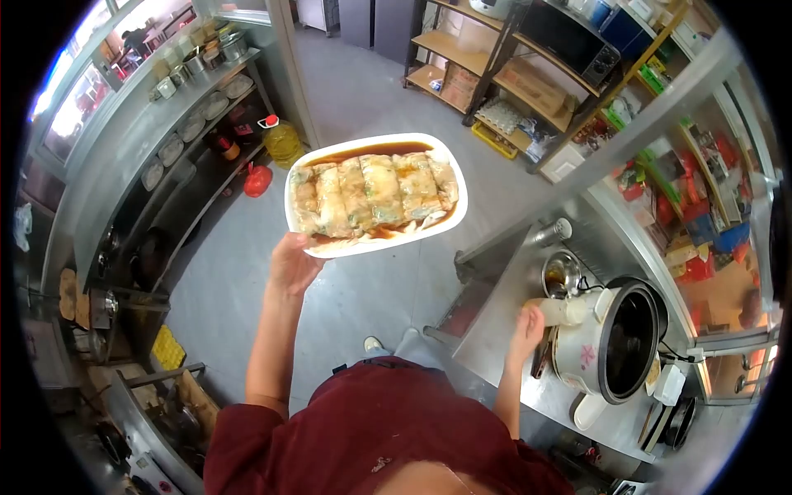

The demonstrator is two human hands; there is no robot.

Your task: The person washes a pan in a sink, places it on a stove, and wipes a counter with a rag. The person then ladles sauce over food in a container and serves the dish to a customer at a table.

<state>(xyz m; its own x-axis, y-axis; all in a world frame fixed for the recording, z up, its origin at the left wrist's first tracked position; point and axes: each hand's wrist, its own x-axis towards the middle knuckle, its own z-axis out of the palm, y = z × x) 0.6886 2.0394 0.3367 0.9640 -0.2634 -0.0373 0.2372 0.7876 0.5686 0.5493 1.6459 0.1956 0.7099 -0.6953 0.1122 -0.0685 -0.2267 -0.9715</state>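
My left hand [296, 266] grips the near-left rim of a white oval dish [292, 210], holding it up over the floor. In the dish lie sliced rice noodle rolls [375, 194], yellowish and partly see-through, in brown sauce. Over the steel counter at the right, my right hand [527, 332] is closed around the near end of a pale plastic container [565, 312]. Its exact kind does not show. Just beyond stands a big rice cooker [579, 355] with a flower print, uncovered and dark inside. A small metal bowl [562, 271] is behind the container.
The steel counter [495, 342] also holds a metal canister [553, 232] and a white spoon-shaped piece [589, 411]. At the left, a steel shelf unit [132, 177] carries bowls and jars. An oil jug [282, 142] and a red bag [257, 180] are on the floor.
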